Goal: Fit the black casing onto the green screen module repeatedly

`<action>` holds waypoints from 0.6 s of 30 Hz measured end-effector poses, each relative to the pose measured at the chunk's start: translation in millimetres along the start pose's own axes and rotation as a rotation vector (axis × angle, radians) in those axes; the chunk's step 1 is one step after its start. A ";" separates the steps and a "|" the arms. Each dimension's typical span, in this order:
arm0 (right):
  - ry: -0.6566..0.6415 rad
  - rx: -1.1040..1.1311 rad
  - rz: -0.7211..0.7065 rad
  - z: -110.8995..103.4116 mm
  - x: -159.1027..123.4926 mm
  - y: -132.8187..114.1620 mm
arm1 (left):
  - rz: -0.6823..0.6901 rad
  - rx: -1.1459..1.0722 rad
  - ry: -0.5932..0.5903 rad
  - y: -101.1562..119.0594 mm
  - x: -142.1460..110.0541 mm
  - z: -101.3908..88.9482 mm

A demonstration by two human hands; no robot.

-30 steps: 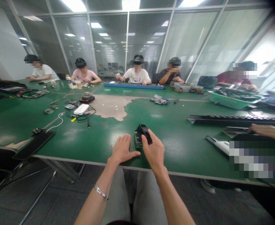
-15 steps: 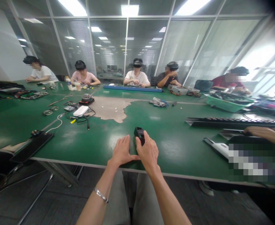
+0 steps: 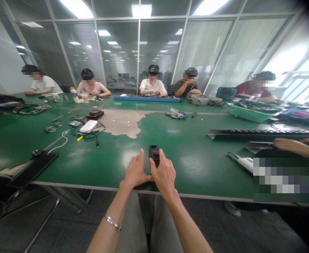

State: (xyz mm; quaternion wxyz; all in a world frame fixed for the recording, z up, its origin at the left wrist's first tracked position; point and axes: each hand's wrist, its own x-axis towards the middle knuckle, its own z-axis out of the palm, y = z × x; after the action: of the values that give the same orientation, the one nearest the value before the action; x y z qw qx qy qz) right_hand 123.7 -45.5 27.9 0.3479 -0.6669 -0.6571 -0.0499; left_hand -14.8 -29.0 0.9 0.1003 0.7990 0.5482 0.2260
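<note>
Head view: the right hand (image 3: 165, 171) pinches a black box (image 3: 153, 151) on the green counter (image 3: 196, 165); just left of it, the left hand (image 3: 136, 170) lies spread.

This looks like an office workshop — glass partition (image 3: 117, 58), green worktable (image 3: 193, 154), circuit boards (image 3: 32, 109).

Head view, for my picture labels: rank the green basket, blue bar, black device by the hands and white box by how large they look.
1. Green basket
2. Blue bar, long but thin
3. Black device and white box, unranked: they look alike, and the right hand hides part of the nearer device.
</note>
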 end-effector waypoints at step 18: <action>0.002 0.072 -0.031 12.9 -18.2 18.7 | 0.039 0.160 -0.039 0.7 0.0 -0.6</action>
State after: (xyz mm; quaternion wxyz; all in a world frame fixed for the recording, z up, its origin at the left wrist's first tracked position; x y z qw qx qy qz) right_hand 133.3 -52.0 1.2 0.3714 -0.6435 -0.6685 -0.0322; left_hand -14.5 -29.3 1.7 0.0421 0.8194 0.5466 0.1677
